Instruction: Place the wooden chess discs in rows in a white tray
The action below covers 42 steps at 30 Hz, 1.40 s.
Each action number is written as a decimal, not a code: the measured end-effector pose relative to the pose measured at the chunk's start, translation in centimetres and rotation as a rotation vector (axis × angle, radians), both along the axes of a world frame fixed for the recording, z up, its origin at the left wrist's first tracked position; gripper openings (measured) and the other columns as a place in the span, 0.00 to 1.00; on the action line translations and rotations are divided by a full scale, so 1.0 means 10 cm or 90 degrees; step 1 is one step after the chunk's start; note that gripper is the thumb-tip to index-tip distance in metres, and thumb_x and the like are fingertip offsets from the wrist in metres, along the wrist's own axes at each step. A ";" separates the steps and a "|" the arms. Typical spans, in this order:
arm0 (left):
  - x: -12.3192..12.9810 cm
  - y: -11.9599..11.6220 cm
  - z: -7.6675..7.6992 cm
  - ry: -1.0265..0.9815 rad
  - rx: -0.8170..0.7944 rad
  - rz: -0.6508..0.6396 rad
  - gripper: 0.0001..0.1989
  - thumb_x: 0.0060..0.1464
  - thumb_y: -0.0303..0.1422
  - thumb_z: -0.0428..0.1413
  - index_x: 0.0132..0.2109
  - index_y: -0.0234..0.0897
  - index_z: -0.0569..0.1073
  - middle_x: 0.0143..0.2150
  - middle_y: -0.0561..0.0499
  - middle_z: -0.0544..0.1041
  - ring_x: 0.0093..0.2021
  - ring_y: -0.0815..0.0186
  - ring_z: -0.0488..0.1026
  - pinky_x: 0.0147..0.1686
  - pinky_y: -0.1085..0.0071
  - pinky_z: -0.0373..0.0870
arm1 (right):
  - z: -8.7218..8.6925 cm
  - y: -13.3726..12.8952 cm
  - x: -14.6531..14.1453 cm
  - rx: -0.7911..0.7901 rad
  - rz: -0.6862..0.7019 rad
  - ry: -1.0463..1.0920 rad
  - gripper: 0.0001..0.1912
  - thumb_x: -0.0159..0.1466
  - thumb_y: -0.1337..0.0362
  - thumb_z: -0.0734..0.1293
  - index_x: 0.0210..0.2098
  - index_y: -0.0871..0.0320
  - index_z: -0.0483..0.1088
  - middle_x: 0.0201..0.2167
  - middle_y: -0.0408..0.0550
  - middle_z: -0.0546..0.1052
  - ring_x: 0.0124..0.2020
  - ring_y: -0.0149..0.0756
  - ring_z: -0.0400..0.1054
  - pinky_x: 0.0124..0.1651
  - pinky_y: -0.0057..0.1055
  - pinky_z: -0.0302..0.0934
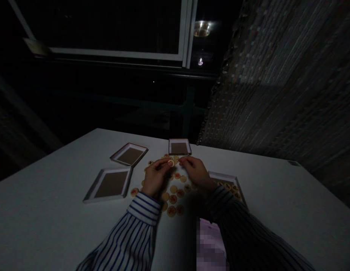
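Round wooden Chinese chess pieces (172,199) lie scattered over the middle of the white table, some showing red characters, some dark ones, some blank. My left hand (155,176) pinches one chess piece (171,163) between thumb and fingers, above the far part of the scatter. Close to its right, my right hand (198,174) has its fingers closed together at the tips; whatever they hold is too small and dark to name. Under my right forearm, a shallow box tray (237,180) with several dark-marked pieces in it is partly hidden.
Two shallow box trays stand on the left, a nearer one (107,184) and a farther one (130,155). Another tray (179,147) is at the far middle. The white table (62,210) ends before a dark window; a bead curtain (265,94) hangs on the right.
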<state>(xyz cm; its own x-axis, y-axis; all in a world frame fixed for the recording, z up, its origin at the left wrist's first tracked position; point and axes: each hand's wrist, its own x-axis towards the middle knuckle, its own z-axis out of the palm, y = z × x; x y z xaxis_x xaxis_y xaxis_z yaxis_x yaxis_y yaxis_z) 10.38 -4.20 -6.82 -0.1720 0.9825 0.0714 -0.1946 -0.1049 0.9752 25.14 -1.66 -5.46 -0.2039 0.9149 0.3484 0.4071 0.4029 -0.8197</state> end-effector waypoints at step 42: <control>0.36 -0.27 0.06 0.127 -0.008 -0.059 0.18 0.44 0.42 0.57 0.39 0.33 0.75 0.30 0.48 0.77 0.34 0.64 0.72 0.41 0.67 0.66 | 0.69 -0.34 1.00 0.187 -0.046 -0.443 0.15 0.61 0.62 0.57 0.41 0.57 0.71 0.40 0.46 0.75 0.41 0.36 0.67 0.45 0.33 0.58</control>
<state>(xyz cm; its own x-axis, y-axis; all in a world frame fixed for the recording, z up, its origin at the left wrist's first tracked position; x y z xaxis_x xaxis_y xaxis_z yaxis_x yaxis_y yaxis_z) 13.96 -6.93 -6.26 -0.0644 0.9945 0.0824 -0.0057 -0.0829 0.9965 35.13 -5.06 1.45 -0.4091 0.8235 0.3929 0.8245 0.5181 -0.2274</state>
